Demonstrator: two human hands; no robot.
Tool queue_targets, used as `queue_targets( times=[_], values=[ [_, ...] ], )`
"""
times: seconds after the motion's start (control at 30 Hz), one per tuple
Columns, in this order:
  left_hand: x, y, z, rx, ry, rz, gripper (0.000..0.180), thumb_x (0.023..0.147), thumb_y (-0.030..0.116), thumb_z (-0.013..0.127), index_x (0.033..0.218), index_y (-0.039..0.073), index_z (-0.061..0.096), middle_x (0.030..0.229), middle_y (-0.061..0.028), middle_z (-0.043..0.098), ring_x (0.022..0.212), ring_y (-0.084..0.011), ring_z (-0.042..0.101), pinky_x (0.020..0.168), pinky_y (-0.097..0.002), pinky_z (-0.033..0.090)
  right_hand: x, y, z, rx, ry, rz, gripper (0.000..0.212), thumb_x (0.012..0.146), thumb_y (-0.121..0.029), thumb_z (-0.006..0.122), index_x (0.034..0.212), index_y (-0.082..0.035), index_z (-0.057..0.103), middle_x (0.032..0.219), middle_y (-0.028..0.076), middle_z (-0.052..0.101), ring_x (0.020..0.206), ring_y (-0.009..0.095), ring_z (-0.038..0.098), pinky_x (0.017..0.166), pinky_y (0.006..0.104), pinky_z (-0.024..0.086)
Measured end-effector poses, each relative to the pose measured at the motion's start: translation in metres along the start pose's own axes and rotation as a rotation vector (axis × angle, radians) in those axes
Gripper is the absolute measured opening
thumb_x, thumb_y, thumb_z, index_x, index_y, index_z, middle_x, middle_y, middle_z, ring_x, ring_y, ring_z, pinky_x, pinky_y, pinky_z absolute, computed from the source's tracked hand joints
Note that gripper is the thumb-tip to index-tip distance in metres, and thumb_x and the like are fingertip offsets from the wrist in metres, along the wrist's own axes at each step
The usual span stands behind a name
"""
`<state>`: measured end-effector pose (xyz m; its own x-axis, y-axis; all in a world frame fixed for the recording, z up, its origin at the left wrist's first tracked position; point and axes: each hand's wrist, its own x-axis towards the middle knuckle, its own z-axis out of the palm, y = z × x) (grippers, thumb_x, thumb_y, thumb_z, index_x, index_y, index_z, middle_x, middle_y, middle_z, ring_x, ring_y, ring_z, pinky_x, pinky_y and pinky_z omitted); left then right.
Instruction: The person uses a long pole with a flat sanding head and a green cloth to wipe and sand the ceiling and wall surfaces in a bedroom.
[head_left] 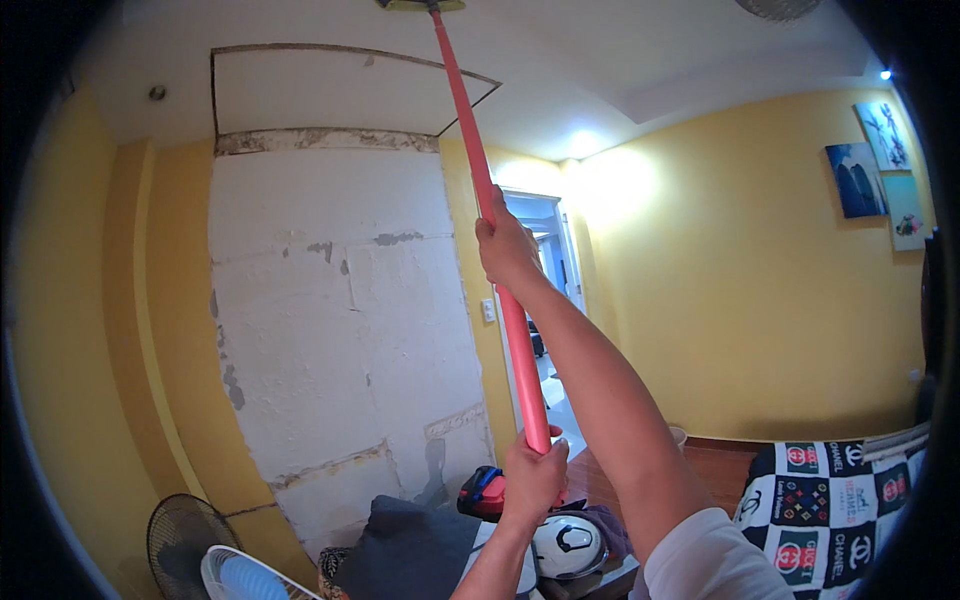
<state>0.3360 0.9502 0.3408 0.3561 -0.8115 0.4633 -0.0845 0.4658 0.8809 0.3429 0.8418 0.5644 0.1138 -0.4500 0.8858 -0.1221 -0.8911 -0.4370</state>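
Note:
A long pink-red pole [519, 345] slants up from low in front of me toward the ceiling. At its top is a flat yellow-green head [425, 5], partly cut off by the picture's upper edge, up at the ceiling; whether it touches cannot be made out. My right hand [510, 248] is wrapped round the pole about halfway up, its arm stretched out in a white sleeve. Lower down, my left hand [537, 472] grips the pole's bottom end.
Ahead stands a patchy white wall section [340, 300] below an outlined ceiling panel [330, 92]. A doorway [545, 230] opens to its right. Below are a fan [190, 540], dark cloth [410, 545], a red-and-black object [482, 492], a white helmet [568, 545] and a patterned bed [820, 520].

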Motion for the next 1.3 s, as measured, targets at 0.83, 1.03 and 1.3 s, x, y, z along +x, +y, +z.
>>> queue_targets(
  times=[0.83,1.03,1.3],
  values=[
    [0.067,0.02,0.065,0.04,-0.036,-0.079,0.027,0.08,0.005,0.057,0.102,0.001,0.041,0.055,-0.0011,0.042,0.037,-0.0092,0.039,0.036,-0.0245,0.032,0.067,0.089,-0.062,0.368,-0.042,0.039,0.062,0.085,-0.01,0.04,0.141,-0.013,0.013,0.082,0.012,0.049,0.054,0.016,0.049,0.043,0.0314,0.048],
    [0.053,0.025,0.065,-0.031,0.031,0.012,0.026,0.082,0.005,0.055,0.102,0.001,0.039,0.055,-0.0012,0.041,0.038,-0.0098,0.038,0.036,-0.0251,0.034,0.082,0.045,-0.042,0.277,-0.024,-0.188,0.062,0.085,-0.011,0.041,0.141,-0.012,0.014,0.088,0.013,0.053,0.057,0.018,0.052,0.045,0.0335,0.049],
    [0.079,0.007,0.05,-0.325,0.021,0.174,0.018,0.087,0.012,0.053,0.099,0.009,0.04,0.058,0.0001,0.039,0.048,-0.0105,0.043,0.046,-0.0269,0.041,0.087,0.006,-0.007,0.242,-0.048,-0.295,0.053,0.092,-0.025,0.041,0.14,-0.015,0.019,0.073,0.014,0.056,0.05,0.022,0.055,0.044,0.0353,0.049]
  ],
)
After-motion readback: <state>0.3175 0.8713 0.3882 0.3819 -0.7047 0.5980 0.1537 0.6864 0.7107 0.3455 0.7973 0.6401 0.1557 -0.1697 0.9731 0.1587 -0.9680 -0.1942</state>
